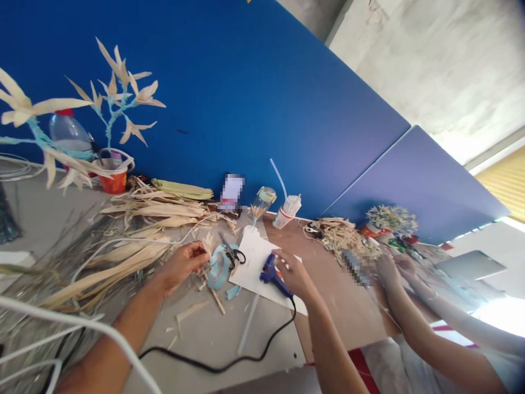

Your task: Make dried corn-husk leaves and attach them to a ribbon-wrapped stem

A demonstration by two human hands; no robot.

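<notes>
My left hand (186,264) pinches a small pale corn-husk flower (208,244) between thumb and fingers. Just right of it lie a curled light-blue ribbon (219,269) and dark-handled scissors (237,256). A blue hot glue gun (274,276) rests on white paper (250,254), its black cord running toward the table's front edge. Over the gun's right side is my right hand (293,272), fingers apart and partly bent; whether they touch it is unclear. Beyond the paper, a husk flower on a blue stem (255,214) stands before a lidded jar (266,196).
Dried husks (164,210) cover the left, crossed by white cables (102,328). Husk flowers on blue branches (112,117) stand in a red cup (114,180). A phone (232,191) leans at the blue partition (229,98). At right, a co-worker's hands (388,271) work near a husk pile (340,235).
</notes>
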